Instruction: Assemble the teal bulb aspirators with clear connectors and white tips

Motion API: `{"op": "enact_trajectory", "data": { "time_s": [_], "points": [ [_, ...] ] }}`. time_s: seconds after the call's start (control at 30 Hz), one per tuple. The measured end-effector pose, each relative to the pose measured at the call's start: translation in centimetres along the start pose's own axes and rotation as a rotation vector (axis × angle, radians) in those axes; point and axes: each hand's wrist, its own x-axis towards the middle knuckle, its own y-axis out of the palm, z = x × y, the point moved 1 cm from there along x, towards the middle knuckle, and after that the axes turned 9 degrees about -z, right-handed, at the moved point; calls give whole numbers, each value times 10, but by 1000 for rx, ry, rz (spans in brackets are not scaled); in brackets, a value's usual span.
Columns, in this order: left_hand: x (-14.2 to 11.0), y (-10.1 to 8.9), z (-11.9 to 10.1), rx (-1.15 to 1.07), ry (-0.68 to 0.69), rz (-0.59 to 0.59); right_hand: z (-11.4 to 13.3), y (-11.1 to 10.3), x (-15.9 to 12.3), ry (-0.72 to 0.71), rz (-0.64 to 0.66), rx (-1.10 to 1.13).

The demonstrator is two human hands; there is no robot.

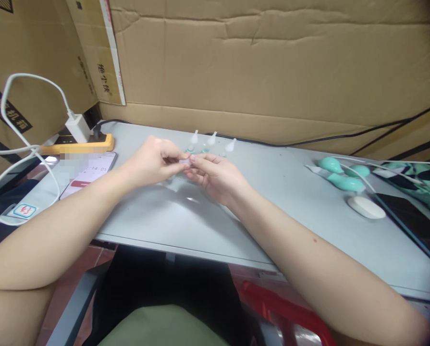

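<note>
My left hand (157, 161) and my right hand (216, 178) meet over the middle of the desk, fingertips close together. Between them is a small, translucent whitish piece (184, 163), pinched by thumb and fingers; its kind is too small and blurred to tell. Just behind the hands stand three small items with pointed white tips: one white tip (194, 138) at left, another white tip (211, 139) in the middle and a third white tip (230, 145) at right. Below the tips show pale green, clear parts, partly hidden by my fingers.
The grey desk (272, 216) backs onto a cardboard wall (254, 72). At left are a yellow power strip (108, 142), a white charger (78, 128) with looped cable, and a phone (104, 163). At right lie turquoise rounded objects (344, 181), a white earphone case (366, 206) and a dark phone (409, 221).
</note>
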Motion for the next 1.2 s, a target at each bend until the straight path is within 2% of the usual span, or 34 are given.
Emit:
{"op": "enact_trajectory", "data": {
  "time_s": [0.23,0.63,0.87,1.07,1.2],
  "points": [
    [1,2,-5,-79,-50,-55,-2,-2,6,22,110,49],
    [-2,7,-4,-155,-155,-89,-3,-2,6,19,76,91],
    [-3,8,-5,-170,-170,-110,-5,-2,4,-47,50,57],
    [-2,5,-7,-243,-231,-164,-1,1,2,-38,129,115],
    [-1,2,-9,-264,-230,-151,1,-2,3,-21,166,75]
  ]
}}
